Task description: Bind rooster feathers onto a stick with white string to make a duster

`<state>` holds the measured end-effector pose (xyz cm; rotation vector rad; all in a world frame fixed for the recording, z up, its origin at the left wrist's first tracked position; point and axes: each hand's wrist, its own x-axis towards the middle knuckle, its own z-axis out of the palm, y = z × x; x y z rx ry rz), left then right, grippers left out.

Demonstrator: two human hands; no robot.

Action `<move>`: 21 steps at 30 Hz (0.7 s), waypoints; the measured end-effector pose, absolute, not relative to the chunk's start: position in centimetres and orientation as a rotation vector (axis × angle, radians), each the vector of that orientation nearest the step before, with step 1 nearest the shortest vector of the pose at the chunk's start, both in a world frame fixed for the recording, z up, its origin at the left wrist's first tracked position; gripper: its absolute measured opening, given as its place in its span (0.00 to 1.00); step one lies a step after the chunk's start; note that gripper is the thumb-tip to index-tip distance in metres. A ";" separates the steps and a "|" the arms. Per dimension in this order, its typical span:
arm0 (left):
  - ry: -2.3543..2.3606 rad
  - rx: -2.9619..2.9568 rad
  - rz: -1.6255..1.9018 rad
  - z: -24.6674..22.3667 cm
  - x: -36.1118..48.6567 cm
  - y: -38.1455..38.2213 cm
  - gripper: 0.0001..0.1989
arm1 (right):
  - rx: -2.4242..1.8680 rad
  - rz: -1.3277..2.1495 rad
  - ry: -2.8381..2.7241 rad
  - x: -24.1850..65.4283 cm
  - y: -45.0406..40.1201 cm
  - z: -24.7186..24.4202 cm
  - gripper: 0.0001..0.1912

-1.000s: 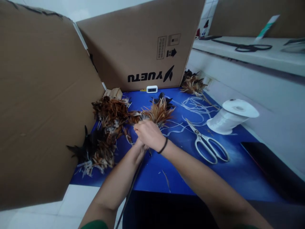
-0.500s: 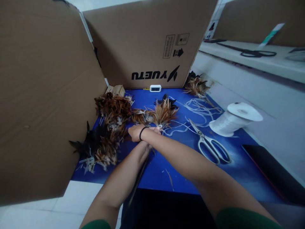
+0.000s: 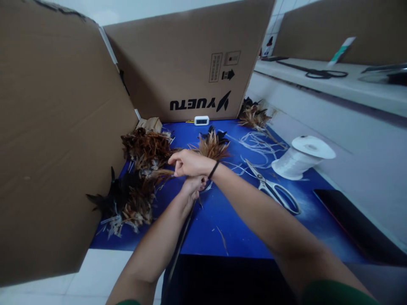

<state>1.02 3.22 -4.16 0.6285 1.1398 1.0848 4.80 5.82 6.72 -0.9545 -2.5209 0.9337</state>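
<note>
My left hand (image 3: pixel 194 186) is closed around the stick (image 3: pixel 180 245) of a feather duster, just below its head. The duster's brown and black feathers (image 3: pixel 213 146) fan out beyond my hands, and the stick runs down toward my lap. My right hand (image 3: pixel 192 163), with a black band at the wrist, crosses over the left one. Its fingers are pinched on a tan feather (image 3: pixel 164 172) at the edge of the left-hand piles. A reddish-brown feather pile (image 3: pixel 146 146) and a darker pile (image 3: pixel 119 192) lie there. Part of the duster's neck is hidden by my right hand.
Open scissors (image 3: pixel 275 190), a white spool (image 3: pixel 302 156) and loose clear strips (image 3: pixel 259 144) lie to the right on the blue table (image 3: pixel 203 228). Another feather bundle (image 3: pixel 254 115) is at the back right. Cardboard panels (image 3: pixel 178 63) stand behind and left; a black flat object (image 3: pixel 352 224) lies right.
My right hand has lifted slightly and moved away from the pile's edge, a tan feather now showing at its fingertips. The left hand stays on the stick. The view has shifted slightly.
</note>
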 end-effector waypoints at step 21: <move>0.983 0.768 0.967 -2.8 0.4 2.7 0.15 | -0.990 1.364 -1.296 16.0 4.7 -0.9 0.13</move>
